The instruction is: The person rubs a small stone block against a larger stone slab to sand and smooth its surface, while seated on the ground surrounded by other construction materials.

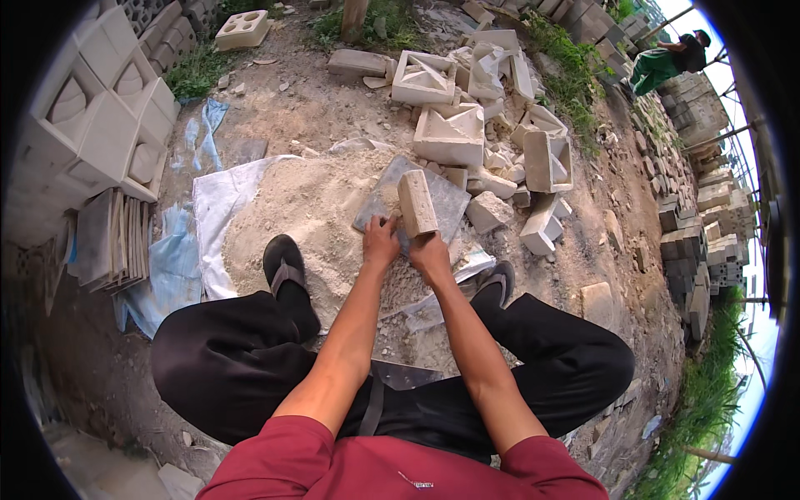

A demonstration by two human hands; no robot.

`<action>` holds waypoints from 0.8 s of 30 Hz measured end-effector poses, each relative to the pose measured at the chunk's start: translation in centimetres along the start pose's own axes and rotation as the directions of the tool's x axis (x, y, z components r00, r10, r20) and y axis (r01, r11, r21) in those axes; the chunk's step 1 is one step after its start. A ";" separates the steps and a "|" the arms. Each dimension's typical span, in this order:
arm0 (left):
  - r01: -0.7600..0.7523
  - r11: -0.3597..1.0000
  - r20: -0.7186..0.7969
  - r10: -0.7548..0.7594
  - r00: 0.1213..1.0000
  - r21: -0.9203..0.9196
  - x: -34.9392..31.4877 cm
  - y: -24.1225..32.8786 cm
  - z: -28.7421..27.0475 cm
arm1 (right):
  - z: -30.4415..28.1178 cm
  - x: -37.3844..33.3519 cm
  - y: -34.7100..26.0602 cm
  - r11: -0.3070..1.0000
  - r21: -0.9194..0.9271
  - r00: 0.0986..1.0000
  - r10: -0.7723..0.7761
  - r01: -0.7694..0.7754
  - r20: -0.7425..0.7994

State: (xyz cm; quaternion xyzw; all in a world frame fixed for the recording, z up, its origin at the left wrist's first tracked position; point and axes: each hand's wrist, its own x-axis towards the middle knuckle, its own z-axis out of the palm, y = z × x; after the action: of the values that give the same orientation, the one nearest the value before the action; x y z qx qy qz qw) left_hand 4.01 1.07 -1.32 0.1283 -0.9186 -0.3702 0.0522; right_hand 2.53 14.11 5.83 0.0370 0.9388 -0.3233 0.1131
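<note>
Out on the dirt yard, a heap of pale sand spills over a white sheet; a grey square board lies at its right. Over that board, here's the oblong tan block, right hand clasping its near end! Left hand, fingers half-curled, meets the board's edge, grip unclear.
</note>
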 end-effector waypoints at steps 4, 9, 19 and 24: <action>-0.021 1.000 0.003 0.021 1.000 -0.007 -0.1 -0.3 -0.3 | -1.3 1.5 -0.9 0.998 -0.062 0.996 0.017 -0.011 0.086; -0.001 1.000 0.035 0.001 0.999 -0.001 -0.3 -0.7 -0.6 | 0.2 0.0 -0.8 0.991 0.113 0.996 -0.061 0.068 -0.063; 0.004 1.000 0.040 -0.004 0.999 -0.004 -0.2 -0.6 -0.5 | -0.1 1.1 -0.5 0.981 0.178 0.990 -0.060 0.082 -0.129; 0.013 1.000 0.039 -0.013 0.999 -0.022 0.3 0.2 -0.5 | 0.0 1.6 1.5 1.000 0.020 0.999 0.000 -0.001 0.040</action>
State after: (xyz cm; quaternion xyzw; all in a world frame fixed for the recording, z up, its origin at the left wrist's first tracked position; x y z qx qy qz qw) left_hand 3.83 0.80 -0.78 0.1264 -0.9144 -0.3832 0.0332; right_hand 1.20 15.26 4.57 0.0316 0.9331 -0.3332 0.1317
